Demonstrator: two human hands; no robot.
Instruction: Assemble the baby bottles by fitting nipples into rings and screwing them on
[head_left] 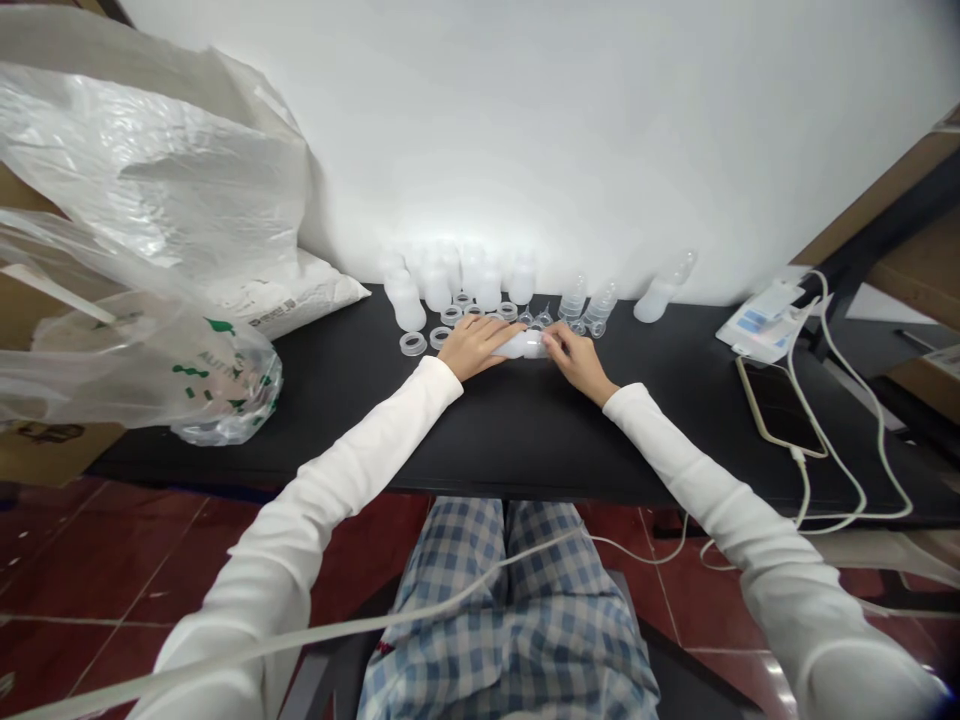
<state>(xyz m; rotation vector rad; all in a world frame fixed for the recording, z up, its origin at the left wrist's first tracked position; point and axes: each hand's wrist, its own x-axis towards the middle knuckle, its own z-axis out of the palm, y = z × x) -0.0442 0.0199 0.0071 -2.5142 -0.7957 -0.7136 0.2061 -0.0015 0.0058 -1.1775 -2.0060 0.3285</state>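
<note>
A translucent white baby bottle (517,345) lies on its side between my hands, low over the black table. My left hand (474,345) is wrapped over its left part. The fingers of my right hand (576,358) pinch its right end, where a clear part shows. Just behind my hands are several ring collars (413,344) and clear teats (541,318). Farther back stand several white bottles (406,300) without tops, and two clear ribbed caps (602,302). One bottle with a clear cap (665,287) leans against the wall on the right.
Large plastic bags (225,370) crowd the left end of the black table (510,430). On the right lie a phone (780,405) with a white charging cable (832,440) and a plastic packet (765,325). Another white cord crosses over my lap.
</note>
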